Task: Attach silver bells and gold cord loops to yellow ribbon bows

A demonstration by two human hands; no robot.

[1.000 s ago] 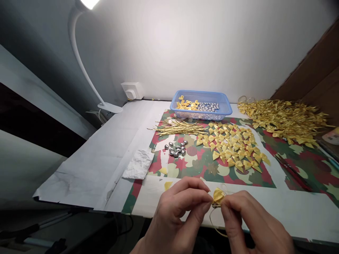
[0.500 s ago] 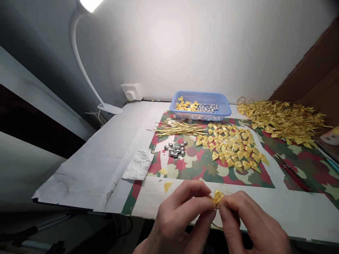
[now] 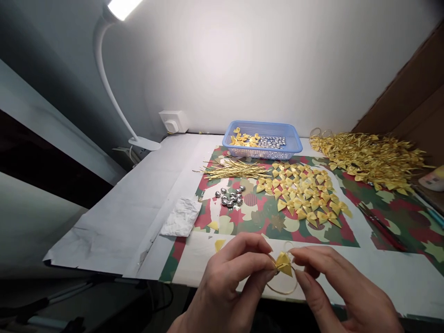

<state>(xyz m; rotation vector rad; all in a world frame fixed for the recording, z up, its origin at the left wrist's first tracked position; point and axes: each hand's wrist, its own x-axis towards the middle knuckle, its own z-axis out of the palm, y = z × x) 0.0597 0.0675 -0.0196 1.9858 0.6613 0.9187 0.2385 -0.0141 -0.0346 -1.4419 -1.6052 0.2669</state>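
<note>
Against the wall at the back of the table, a blue basket (image 3: 293,149) is holding yellow bows (image 3: 244,139) toward its left side and silver beads (image 3: 272,142) toward its right. At the right edge of your view, a pale container (image 3: 434,180) is sitting near the brown panel (image 3: 405,97), its label showing print that is too small and blurred for reading. Closer to you, on the patterned paper (image 3: 256,224), gold ties (image 3: 236,169) are lying in a bundle, loose beads (image 3: 231,199) are clustering in front of them, and spread bows (image 3: 303,204) are lying close together to the right, with a golden heap (image 3: 371,157) rising beyond. Your left hand (image 3: 229,277) is pinching one small bow (image 3: 285,263) at its side, and you are holding it over the table's front edge, between both hands. Your right hand (image 3: 347,289) is keeping thumb and forefinger narrowly parted just beside it; whether they are touching the thin gold cord (image 3: 280,293), I cannot tell. Compared with half a second ago, your right fingertips are no longer closing on the bow, one of its points is now aiming downward, and the cord is forming a fuller loop below it
</note>
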